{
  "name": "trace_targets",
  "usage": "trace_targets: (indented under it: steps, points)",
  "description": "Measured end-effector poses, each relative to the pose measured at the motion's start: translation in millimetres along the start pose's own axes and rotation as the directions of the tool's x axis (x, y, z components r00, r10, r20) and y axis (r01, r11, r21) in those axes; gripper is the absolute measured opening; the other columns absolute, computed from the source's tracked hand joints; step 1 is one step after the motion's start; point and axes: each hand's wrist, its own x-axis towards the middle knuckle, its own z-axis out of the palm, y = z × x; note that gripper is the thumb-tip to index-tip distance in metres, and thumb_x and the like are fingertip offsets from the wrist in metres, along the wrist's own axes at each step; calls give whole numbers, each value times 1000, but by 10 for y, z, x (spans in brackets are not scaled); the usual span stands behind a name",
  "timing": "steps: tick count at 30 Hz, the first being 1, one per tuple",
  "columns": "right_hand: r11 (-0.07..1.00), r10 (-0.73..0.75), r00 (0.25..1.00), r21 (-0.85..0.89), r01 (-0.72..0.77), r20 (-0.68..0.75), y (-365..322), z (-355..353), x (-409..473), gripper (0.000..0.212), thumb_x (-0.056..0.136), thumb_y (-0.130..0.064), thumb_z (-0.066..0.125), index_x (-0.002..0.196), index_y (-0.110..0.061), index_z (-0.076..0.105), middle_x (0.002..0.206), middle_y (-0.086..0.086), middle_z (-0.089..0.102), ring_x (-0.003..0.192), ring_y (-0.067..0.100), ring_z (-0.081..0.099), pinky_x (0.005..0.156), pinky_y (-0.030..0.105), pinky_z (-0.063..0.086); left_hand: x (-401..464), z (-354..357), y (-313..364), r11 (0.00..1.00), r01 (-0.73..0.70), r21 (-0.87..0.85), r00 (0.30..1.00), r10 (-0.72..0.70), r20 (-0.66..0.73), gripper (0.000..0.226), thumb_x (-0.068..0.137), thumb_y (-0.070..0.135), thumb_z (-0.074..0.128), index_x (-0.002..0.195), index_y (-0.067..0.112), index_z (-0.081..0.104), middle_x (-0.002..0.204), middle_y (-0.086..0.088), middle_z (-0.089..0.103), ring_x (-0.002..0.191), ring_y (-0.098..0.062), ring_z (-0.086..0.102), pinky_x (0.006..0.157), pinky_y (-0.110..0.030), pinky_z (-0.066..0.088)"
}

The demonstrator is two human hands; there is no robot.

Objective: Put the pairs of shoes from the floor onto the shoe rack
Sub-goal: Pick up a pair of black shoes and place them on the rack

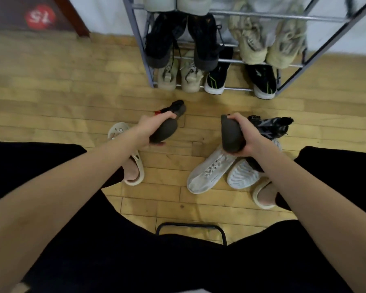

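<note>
My left hand [151,125] grips one dark grey shoe [167,125], sole turned outward, held above the wooden floor. My right hand [246,134] grips the matching dark grey shoe [230,134], its black upper sticking out to the right. A pair of white sneakers [209,170] lies on the floor just under my right hand. The metal shoe rack [140,43] stands ahead against the wall, holding black shoes [203,39], cream knit shoes [251,41], beige sneakers [178,77] and black sneakers with green lines [218,79].
My own feet wear cream slippers [133,166] on the floor, left and right of the white sneakers. A black metal stool bar [190,227] sits between my knees. A dark wooden panel [72,15] stands at the far left.
</note>
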Motion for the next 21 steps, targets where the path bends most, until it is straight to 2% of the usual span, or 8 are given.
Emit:
trace_targets:
  steps: [3, 5, 8, 10, 12, 13, 17, 21]
  points:
    - [987, -106, 992, -130, 96, -72, -2, -226, -269, 51, 72, -44, 73, 112, -17, 57, 107, 10, 64, 93, 26, 63, 72, 35, 54, -319, 60, 96, 990, -114, 80, 993, 111, 46, 78, 57, 48, 84, 120, 12, 56, 111, -10, 65, 93, -26, 66, 56, -32, 57]
    - [971, -206, 969, -154, 185, -132, -13, -379, -447, 53, 73, -40, 76, 114, -11, 58, 100, 9, 66, 85, 23, 65, 63, 30, 53, -534, 119, 181, 949, -258, 182, 966, 258, 23, 61, 63, 47, 83, 108, 13, 63, 102, -5, 67, 92, -22, 65, 58, -28, 53]
    - [926, -364, 912, -172, 335, -188, -31, -562, -701, 55, 72, -39, 77, 116, -10, 61, 104, 10, 67, 84, 22, 66, 59, 28, 52, -846, 244, 353, 855, -442, 271, 890, 455, 13, 36, 70, 45, 79, 92, 20, 65, 89, 8, 64, 83, -10, 58, 60, -22, 39]
    - [865, -491, 846, -232, 445, -208, -76, -649, -849, 47, 73, -38, 76, 112, -16, 63, 102, 7, 66, 84, 18, 64, 57, 26, 49, -1004, 323, 472, 808, -526, 267, 843, 537, 35, 32, 74, 40, 78, 85, 15, 63, 79, 11, 60, 74, -6, 55, 60, -20, 36]
    - [795, -597, 771, -295, 531, -221, -186, -733, -967, 33, 73, -37, 76, 100, -22, 64, 97, 2, 66, 83, 15, 63, 61, 28, 52, -1136, 399, 599, 749, -597, 286, 788, 615, 33, 39, 74, 40, 78, 88, 8, 63, 74, 9, 58, 70, -7, 54, 61, -22, 36]
    - [756, -644, 729, -340, 560, -231, -255, -781, -1005, 36, 70, -40, 77, 99, -23, 65, 99, 2, 66, 86, 17, 64, 68, 31, 55, -1194, 440, 662, 707, -636, 311, 749, 662, 24, 43, 72, 44, 78, 88, 7, 63, 74, 9, 58, 71, -7, 55, 61, -22, 36]
    - [616, -773, 581, -521, 591, -255, -511, -892, -1153, 78, 58, -51, 79, 125, -18, 59, 116, 2, 64, 102, 21, 62, 88, 40, 55, -1386, 644, 914, 517, -754, 406, 569, 822, 9, 51, 63, 55, 79, 91, 15, 65, 83, 10, 63, 76, -2, 58, 59, -15, 43]
    - [509, -851, 480, -560, 653, -214, -753, -905, -1249, 69, 67, -39, 82, 126, -14, 57, 109, -2, 60, 98, 15, 57, 84, 30, 51, -1434, 872, 1222, 518, -768, 377, 534, 843, -70, 43, 63, 52, 79, 67, 15, 58, 69, 5, 61, 61, -5, 56, 45, -9, 37]
